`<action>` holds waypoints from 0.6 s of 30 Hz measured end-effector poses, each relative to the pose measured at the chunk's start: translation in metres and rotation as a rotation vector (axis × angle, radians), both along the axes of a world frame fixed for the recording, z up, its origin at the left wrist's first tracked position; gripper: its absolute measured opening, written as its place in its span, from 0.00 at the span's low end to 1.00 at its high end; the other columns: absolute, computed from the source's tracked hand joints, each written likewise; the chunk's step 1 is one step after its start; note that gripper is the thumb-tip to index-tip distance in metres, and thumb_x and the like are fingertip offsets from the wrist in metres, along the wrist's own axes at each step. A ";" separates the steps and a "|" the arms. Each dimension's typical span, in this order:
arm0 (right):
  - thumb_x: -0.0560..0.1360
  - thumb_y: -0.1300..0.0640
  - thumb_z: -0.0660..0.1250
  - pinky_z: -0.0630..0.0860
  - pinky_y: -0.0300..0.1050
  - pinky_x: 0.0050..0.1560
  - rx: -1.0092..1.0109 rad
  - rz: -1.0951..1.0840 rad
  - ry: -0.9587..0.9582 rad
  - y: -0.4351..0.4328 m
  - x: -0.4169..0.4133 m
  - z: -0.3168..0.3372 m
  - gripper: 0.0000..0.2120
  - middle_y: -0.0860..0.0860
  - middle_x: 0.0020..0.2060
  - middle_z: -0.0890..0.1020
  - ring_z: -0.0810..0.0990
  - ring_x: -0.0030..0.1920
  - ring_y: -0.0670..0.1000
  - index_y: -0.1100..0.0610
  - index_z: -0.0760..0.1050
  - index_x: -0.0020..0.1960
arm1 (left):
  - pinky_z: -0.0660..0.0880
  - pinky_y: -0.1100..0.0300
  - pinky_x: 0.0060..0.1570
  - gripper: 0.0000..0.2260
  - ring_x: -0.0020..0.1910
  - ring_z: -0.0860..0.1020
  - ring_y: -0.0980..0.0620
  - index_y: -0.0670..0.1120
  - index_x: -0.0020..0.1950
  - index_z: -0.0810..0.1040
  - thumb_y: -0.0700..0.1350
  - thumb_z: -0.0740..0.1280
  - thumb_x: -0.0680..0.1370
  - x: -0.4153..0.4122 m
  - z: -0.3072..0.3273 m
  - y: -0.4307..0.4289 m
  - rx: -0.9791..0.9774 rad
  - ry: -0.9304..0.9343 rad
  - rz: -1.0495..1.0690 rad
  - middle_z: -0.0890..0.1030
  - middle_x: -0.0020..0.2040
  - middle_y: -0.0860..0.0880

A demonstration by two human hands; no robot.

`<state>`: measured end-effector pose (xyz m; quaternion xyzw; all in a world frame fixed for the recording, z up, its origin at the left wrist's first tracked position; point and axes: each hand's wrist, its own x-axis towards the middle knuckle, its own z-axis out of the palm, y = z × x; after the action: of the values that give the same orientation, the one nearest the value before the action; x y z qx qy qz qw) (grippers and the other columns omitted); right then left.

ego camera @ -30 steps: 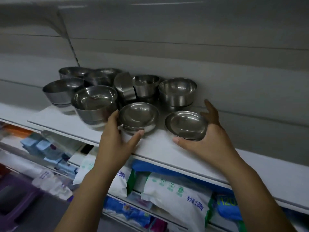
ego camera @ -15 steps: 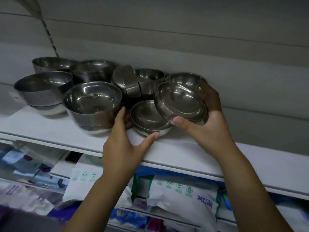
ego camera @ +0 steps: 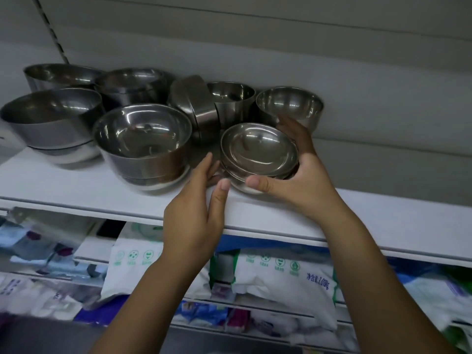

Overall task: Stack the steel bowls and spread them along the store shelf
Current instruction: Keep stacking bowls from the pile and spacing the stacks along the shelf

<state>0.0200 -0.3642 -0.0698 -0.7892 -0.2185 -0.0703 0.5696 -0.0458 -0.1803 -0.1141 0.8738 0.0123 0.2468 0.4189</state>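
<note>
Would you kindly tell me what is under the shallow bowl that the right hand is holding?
A second shallow bowl sits nested beneath the top bowl; only its front edge shows. The right hand covers the rest.

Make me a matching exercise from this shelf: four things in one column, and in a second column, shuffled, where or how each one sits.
Things
1. top shallow bowl
2. centre-back bowl
3. big front bowl
4. white bag

Places or states
A. below the shelf, on a lower level
B. upright, just left of the left hand
C. tipped on its side
D. nested on the lower shallow bowl, in the grip of the right hand

Pairs: 1-D, 2-C, 3-B, 4-A
</note>
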 end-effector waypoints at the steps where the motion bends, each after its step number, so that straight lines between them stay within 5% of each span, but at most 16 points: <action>1: 0.58 0.47 0.82 0.71 0.25 0.57 0.025 -0.004 0.006 0.002 0.000 -0.002 0.50 0.34 0.65 0.72 0.74 0.61 0.28 0.40 0.61 0.74 | 0.72 0.61 0.58 0.26 0.63 0.71 0.69 0.52 0.78 0.65 0.60 0.55 0.82 0.000 0.000 0.000 -0.016 -0.003 -0.005 0.77 0.68 0.60; 8: 0.56 0.42 0.85 0.73 0.42 0.70 0.016 -0.035 0.005 0.006 0.003 -0.015 0.59 0.44 0.73 0.68 0.72 0.70 0.39 0.38 0.54 0.78 | 0.75 0.72 0.51 0.17 0.57 0.80 0.65 0.51 0.64 0.79 0.57 0.60 0.82 -0.003 0.008 -0.001 -0.206 -0.103 -0.022 0.83 0.55 0.62; 11: 0.56 0.42 0.86 0.73 0.48 0.72 0.006 -0.037 -0.002 0.005 0.003 -0.015 0.60 0.43 0.73 0.69 0.72 0.71 0.41 0.37 0.53 0.78 | 0.81 0.59 0.45 0.07 0.46 0.84 0.58 0.54 0.56 0.80 0.54 0.64 0.83 -0.006 0.017 0.001 -0.287 -0.234 0.051 0.85 0.47 0.59; 13: 0.57 0.44 0.86 0.73 0.47 0.71 0.006 -0.046 -0.009 0.006 0.001 -0.014 0.59 0.42 0.72 0.70 0.73 0.70 0.40 0.37 0.54 0.77 | 0.80 0.56 0.42 0.04 0.41 0.84 0.55 0.52 0.52 0.80 0.50 0.66 0.83 -0.010 0.023 0.004 -0.273 -0.343 0.127 0.84 0.44 0.57; 18: 0.57 0.46 0.86 0.71 0.34 0.67 -0.030 -0.036 -0.014 0.007 -0.005 -0.011 0.57 0.33 0.68 0.71 0.72 0.66 0.33 0.31 0.53 0.74 | 0.70 0.68 0.46 0.03 0.43 0.75 0.55 0.47 0.48 0.79 0.45 0.71 0.80 -0.014 0.030 0.014 -0.170 -0.538 0.367 0.79 0.42 0.50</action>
<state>0.0149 -0.3572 -0.0807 -0.8011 -0.2093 -0.0827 0.5547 -0.0602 -0.1660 -0.0841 0.7225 0.0789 0.5379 0.4272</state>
